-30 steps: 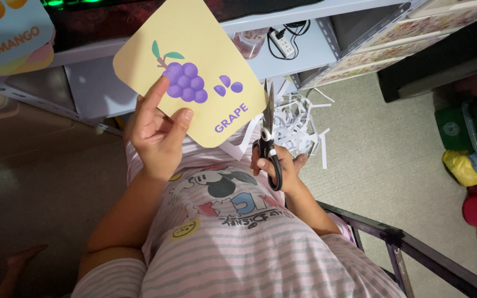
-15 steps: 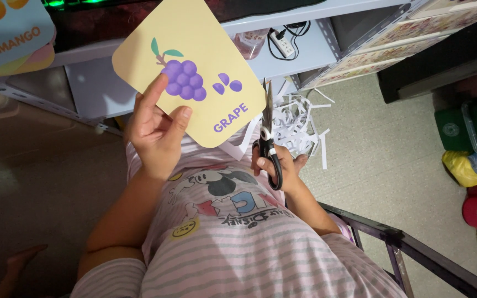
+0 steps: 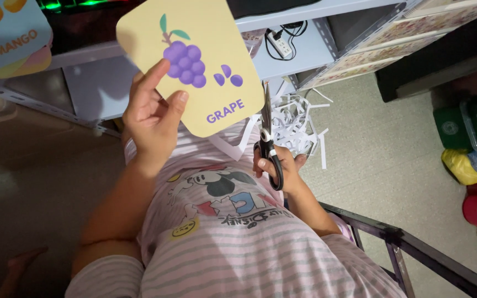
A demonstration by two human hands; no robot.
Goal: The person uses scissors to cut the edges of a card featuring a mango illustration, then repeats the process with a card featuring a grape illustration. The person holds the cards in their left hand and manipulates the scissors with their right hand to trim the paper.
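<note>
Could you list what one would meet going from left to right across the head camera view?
Blue fruit card → left hand → yellow grape card → black scissors in the right hand → white paper strips → green box.

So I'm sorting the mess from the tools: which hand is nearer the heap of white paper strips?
Right. The right hand, gripping black scissors, sits just beside the paper strips. The left hand holds the yellow card, farther away.

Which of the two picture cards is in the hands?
The yellow card with the purple fruit drawing: the left hand grips its lower edge. The blue card with the orange fruit sits at the top-left corner, untouched. The right hand holds scissors.
</note>
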